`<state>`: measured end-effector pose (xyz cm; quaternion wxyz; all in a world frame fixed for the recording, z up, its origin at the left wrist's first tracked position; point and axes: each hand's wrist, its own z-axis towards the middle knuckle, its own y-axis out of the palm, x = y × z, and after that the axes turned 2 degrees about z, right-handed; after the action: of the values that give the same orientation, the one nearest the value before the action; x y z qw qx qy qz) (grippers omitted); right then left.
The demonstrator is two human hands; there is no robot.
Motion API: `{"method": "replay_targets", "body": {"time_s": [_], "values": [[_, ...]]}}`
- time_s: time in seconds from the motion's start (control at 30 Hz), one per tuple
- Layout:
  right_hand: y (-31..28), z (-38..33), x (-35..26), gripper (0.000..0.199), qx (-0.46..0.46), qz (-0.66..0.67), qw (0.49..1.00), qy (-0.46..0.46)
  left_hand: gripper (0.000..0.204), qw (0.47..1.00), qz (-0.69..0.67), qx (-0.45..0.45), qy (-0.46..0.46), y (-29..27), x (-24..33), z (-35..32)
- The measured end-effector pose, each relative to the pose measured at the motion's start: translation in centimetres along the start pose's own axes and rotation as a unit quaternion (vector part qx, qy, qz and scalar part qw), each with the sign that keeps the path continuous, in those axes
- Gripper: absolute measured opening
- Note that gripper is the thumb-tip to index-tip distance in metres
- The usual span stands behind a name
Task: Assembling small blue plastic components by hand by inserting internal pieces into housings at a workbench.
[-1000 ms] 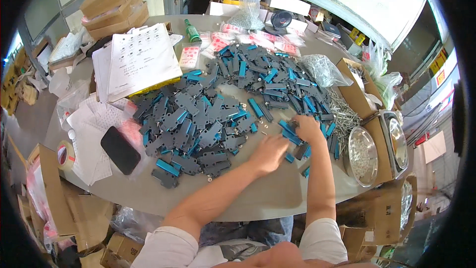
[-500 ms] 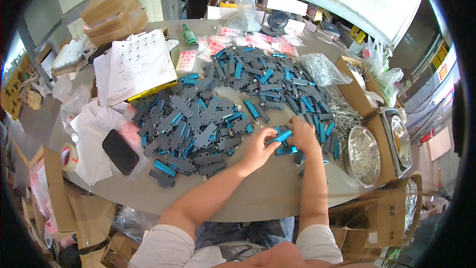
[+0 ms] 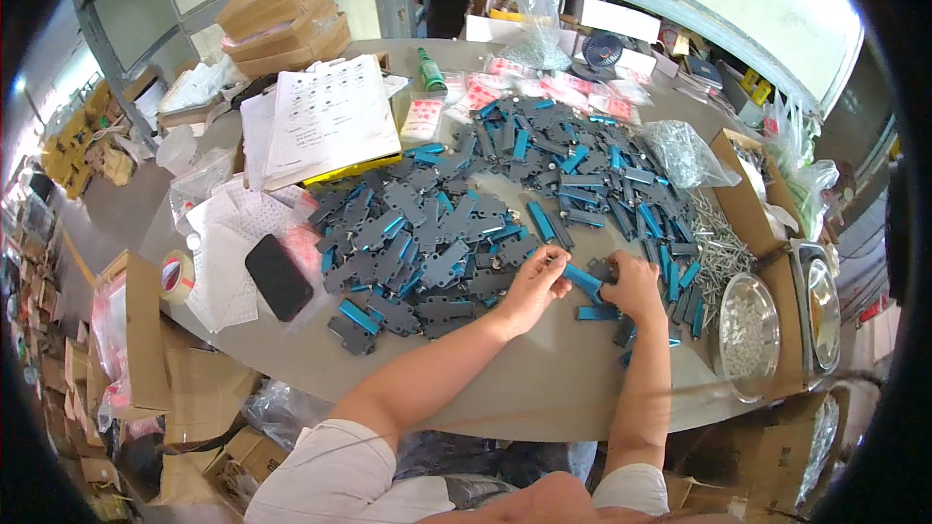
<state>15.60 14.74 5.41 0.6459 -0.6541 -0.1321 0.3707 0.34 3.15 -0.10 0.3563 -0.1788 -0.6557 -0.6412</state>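
Note:
A blue and dark grey latch-like block (image 3: 584, 281) lies slanted between my hands, just above the table. My right hand (image 3: 636, 288) is closed round its right end, fingers curled. At the block's left end, my left hand (image 3: 537, 291) is closed in a pinch; anything small between those fingertips is too tiny to make out. Beneath my right hand rests another blue-faced block (image 3: 597, 312), with a few dark ones beside it. A large heap of similar grey and blue blocks (image 3: 417, 243) spreads left of and beyond my hands.
Loose metal screws (image 3: 716, 250) lie to the right, near a clear bowl of small white pieces (image 3: 748, 330) and a cardboard box (image 3: 752, 184). A black phone (image 3: 279, 277), a tape roll (image 3: 177, 277) and stacked papers (image 3: 325, 121) occupy the left. A small fan (image 3: 602, 50) stands at the back.
The view has shifted, so the table's contents sit farther right. My hands have spread slightly apart; my left fingers have moved to the block's left end, while my right hand grips its right end.

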Motion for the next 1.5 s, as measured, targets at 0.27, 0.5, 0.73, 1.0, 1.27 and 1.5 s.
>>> {"method": "replay_targets", "body": {"time_s": [0.27,0.5,0.73,1.0,1.27,1.5], "values": [[0.5,0.1,-1.2,0.023,0.131,0.202,0.969,-0.057,0.021,0.991,0.104,0.053,0.065,-1.3,-2.6,0.4],[0.3,-0.2,-1.5,0.031,0.017,0.307,0.949,-0.066,0.023,0.990,0.120,0.053,0.045,-1.3,-1.6,0.4],[1.5,1.2,0.6,0.029,0.052,0.371,0.923,-0.089,0.030,0.990,0.116,0.076,-0.002,-1.2,-1.1,0.7],[1.1,0.2,-1.7,0.008,0.000,0.433,0.896,-0.096,0.040,0.997,-0.065,0.007,-0.036,-2.2,-2.1,0.9],[0.8,-0.1,-1.7,0.005,0.060,0.334,0.938,-0.075,0.030,0.999,-0.006,-0.022,-0.035,-1.0,-1.9,0.6],[1.2,0.6,-3.1,0.009,0.034,0.439,0.898,-0.010,0.043,0.999,-0.050,-0.002,0.013,-0.1,0.8,-0.1]]}}
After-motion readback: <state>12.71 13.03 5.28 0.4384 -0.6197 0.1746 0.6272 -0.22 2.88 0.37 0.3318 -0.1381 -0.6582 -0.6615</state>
